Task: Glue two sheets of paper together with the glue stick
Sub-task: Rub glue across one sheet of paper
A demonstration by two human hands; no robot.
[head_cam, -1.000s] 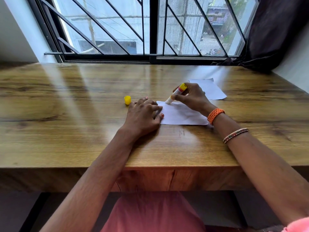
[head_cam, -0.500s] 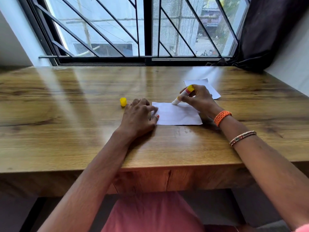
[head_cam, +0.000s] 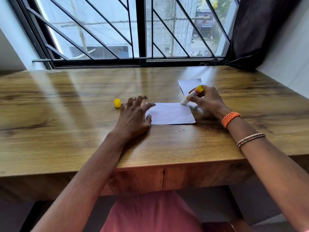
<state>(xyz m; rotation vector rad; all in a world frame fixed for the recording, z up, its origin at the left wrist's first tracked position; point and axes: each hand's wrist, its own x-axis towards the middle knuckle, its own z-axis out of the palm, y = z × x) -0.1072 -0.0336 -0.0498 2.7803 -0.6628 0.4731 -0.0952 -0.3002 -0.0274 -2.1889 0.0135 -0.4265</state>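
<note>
A wooden surface runs under a barred window. Near its middle lies a white sheet of paper, flat. The left hand rests at the sheet's nine o'clock edge, fingers spread and partly lifted, thumb touching the paper. At the sheet's one o'clock corner the right hand grips a glue stick, tilted, its white tip down on the paper and its yellow end up. A second sheet lies at twelve o'clock from that hand, partly hidden by it. A yellow cap stands just beside the left fingers, at ten o'clock. The right wrist wears an orange band and beaded bangles.
</note>
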